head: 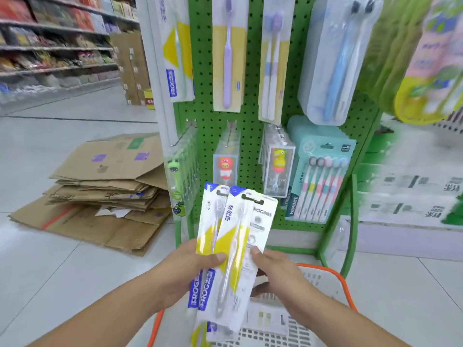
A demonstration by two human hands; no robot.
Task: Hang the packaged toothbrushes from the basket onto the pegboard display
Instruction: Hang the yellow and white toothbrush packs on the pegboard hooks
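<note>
My left hand [186,269] grips a fanned bunch of packaged toothbrushes [226,249], yellow, white and blue cards, with the thumb across their front. My right hand [274,267] pinches the right edge of the rearmost grey-white pack [261,221]. The bunch is held upright in front of the lower part of the green pegboard display [250,116], apart from it. Below my hands sits the white basket with an orange rim [335,274]; more packs [265,319] lie in it.
Many toothbrush packs hang on the pegboard, among them children's brushes [225,169] and a multi-pack [318,181]. A bare hook [184,132] sticks out at the lower left. Flattened cardboard boxes [100,194] lie on the floor to the left. Stocked shelves [55,38] line the aisle behind.
</note>
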